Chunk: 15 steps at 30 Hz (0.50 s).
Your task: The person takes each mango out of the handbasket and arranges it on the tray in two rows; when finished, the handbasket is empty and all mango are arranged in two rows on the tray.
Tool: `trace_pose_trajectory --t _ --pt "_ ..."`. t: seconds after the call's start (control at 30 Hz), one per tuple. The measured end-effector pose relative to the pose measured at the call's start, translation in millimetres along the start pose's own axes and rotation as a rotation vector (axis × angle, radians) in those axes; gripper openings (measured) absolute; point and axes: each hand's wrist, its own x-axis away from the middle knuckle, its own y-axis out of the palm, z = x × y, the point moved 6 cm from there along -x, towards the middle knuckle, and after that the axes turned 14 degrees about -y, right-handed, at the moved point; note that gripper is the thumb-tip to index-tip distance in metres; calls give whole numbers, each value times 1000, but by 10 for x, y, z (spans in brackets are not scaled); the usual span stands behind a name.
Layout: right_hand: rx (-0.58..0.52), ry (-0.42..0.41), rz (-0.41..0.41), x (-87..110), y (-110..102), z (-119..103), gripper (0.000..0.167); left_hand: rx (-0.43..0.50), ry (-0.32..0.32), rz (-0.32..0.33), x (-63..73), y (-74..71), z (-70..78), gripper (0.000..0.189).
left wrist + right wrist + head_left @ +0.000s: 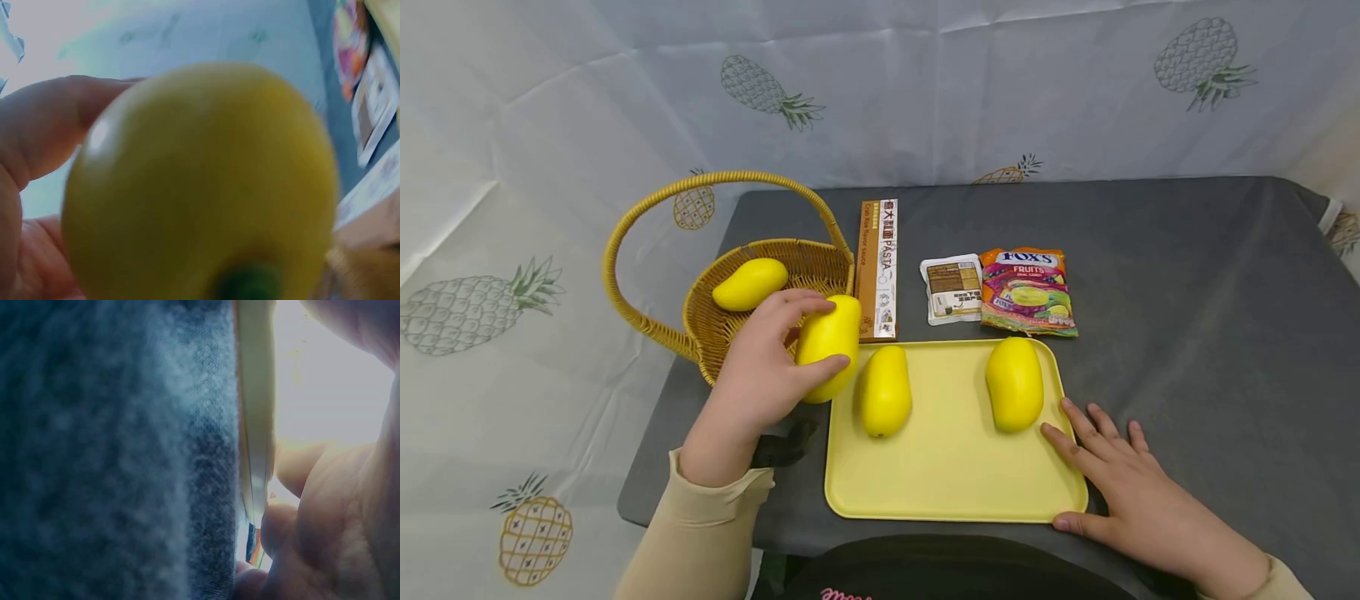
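Note:
In the head view my left hand (pixel 767 358) grips a yellow mango (pixel 838 337) above the gap between the basket and the tray, thumb on the near side and fingers over the far side. That mango (pixel 200 169) fills most of the left wrist view, its dark green stem end low in the picture. Two more mangoes lie on the yellow tray (pixel 947 475): one at the left (pixel 885 392), one at the right (pixel 1015 385). Another mango (pixel 750 284) is in the wicker basket (pixel 805 258). My right hand (pixel 1120 483) rests with spread fingers at the tray's right edge.
Behind the tray's left corner lies a long pasta box (pixel 878 271). A white-and-brown packet (pixel 951 288) and a Fox's candy bag (pixel 1028 292) lie behind the tray. The basket's tall arched handle (pixel 617 250) leans left. Grey cloth (pixel 1187 333) covers the table.

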Motion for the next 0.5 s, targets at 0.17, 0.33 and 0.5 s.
trace_pose_trajectory --t 0.17,0.33,0.5 --pt "13 -16 8 3 -13 -20 109 77 45 -25 91 262 35 62" --pt "23 -24 15 -11 -35 -30 107 113 79 -39 192 514 100 62" --pt "11 -15 11 -23 -37 -45 107 103 113 -76 290 780 140 60"
